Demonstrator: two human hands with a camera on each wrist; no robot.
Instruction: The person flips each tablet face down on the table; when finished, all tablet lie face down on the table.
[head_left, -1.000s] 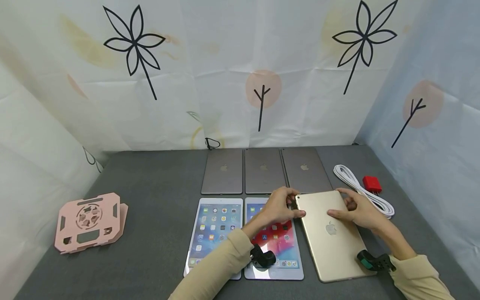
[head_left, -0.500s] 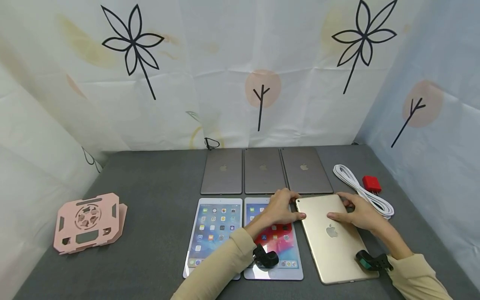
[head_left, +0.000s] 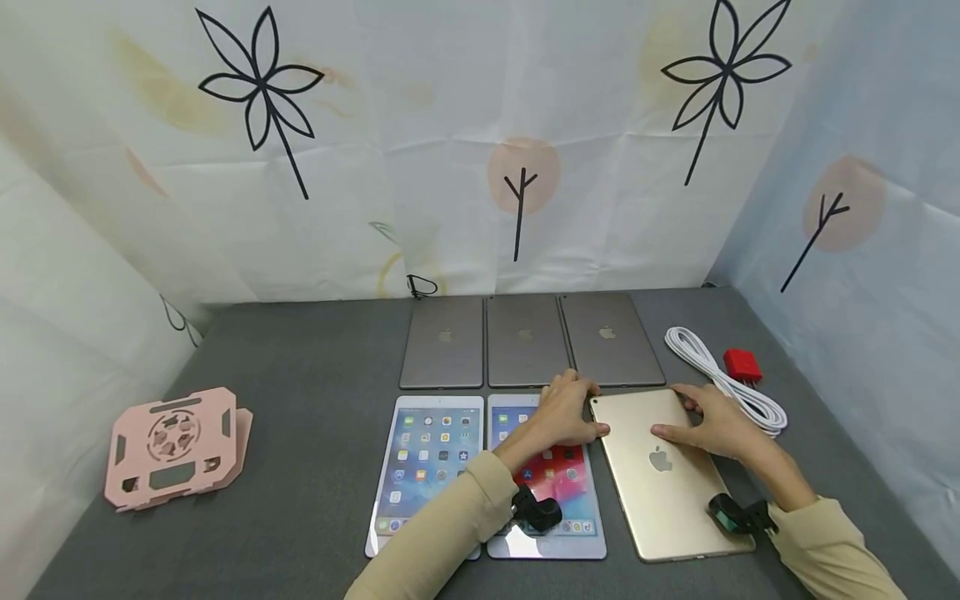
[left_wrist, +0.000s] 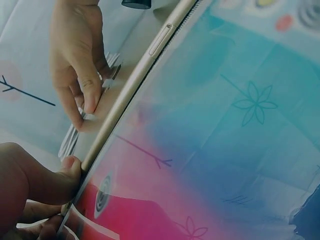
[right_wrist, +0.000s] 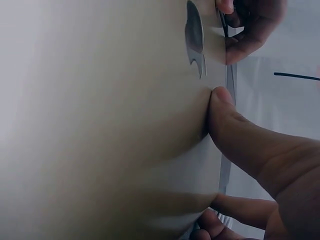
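Note:
A gold tablet [head_left: 656, 492] lies back side up at the right of the front row, its logo facing up. My left hand [head_left: 562, 412] grips its far left corner, thumb tip at the edge. My right hand [head_left: 716, 421] holds it by the far right part, thumb [right_wrist: 225, 107] flat on the back and the other fingers curled at the edge. In the left wrist view the gold side edge [left_wrist: 125, 95] runs beside a bright screen [left_wrist: 200, 135]. Left of it, a white tablet [head_left: 547, 546] with a lit screen lies partly under my left forearm.
Another lit white tablet [head_left: 427, 467] lies further left. Three grey tablets, among them the rightmost [head_left: 611, 350], form the back row. A coiled white cable [head_left: 723, 379] and a red charger plug [head_left: 742, 365] are at the right. A pink folded stand [head_left: 176, 450] sits far left.
The gold tablet's far edge has come slightly nearer to me and lower, with both hands keeping their grip. The view shifts a little; the other tablets stay put.

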